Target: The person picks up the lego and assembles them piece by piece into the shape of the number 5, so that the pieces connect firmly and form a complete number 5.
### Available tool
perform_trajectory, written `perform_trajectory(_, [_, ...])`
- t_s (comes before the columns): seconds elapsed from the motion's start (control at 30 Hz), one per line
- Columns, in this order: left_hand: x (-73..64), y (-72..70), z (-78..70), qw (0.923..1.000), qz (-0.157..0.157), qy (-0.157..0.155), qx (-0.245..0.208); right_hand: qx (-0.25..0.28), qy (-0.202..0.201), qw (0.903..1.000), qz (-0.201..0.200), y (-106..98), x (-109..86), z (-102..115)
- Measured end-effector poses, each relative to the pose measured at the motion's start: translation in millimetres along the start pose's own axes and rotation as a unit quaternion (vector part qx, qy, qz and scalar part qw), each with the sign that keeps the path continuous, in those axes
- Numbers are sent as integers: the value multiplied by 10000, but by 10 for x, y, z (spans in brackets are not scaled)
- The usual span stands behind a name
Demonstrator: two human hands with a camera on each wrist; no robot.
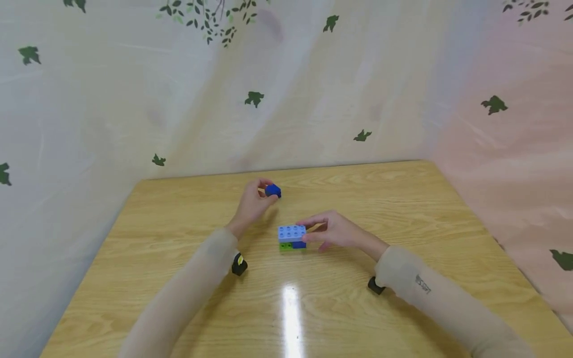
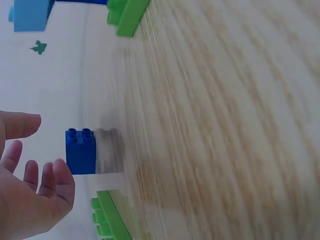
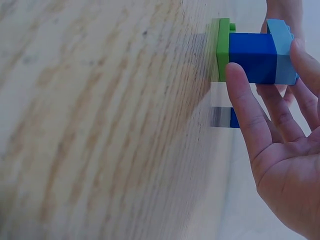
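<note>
Toward the back of the table stands a dark blue brick [image 1: 273, 191] with studs on top. My left hand [image 1: 251, 204] reaches around it; in the left wrist view the thumb and fingers are spread, with a gap to the blue brick [image 2: 81, 156]. Nearer the middle sits a small stack: a green plate [image 1: 285, 246] below, a dark blue brick [image 3: 252, 57] on its right part, and a light blue brick [image 1: 290, 231] on top. My right hand [image 1: 337, 230] pinches the right end of the light blue brick between thumb and forefinger. Its lower fingers extend beside the stack.
Another green studded piece [image 2: 116, 220] lies beyond the blue brick in the left wrist view. Black wrist devices [image 1: 239, 264] hang under both sleeves. A pale curtain with leaf prints [image 1: 304, 99] rises behind the wooden table [image 1: 380, 199].
</note>
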State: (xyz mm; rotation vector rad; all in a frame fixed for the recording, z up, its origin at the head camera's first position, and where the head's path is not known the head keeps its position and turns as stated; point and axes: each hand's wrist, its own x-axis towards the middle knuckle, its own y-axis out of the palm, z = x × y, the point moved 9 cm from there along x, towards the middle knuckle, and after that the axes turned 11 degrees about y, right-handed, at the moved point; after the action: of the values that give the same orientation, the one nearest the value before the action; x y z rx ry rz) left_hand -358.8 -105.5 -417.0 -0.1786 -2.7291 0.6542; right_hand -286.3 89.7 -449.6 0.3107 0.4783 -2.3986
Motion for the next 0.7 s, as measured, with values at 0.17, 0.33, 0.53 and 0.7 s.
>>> perform_trajectory(0.17, [76, -15, 104, 9999, -34, -49, 101, -35, -7, 10000, 25, 1, 7, 7])
perform_trajectory(0.33, [99, -4, 159, 9997, 86, -71, 204, -57, -12, 10000, 23, -4, 15, -4])
perform_trajectory(0.53, [118, 69, 170, 9985, 456, 36, 302, -60, -3, 10000, 26, -2, 11, -6])
perform_trajectory(0.7, [100, 126, 214, 9976, 633, -145, 219, -39, -1, 10000, 54, 7, 11, 0])
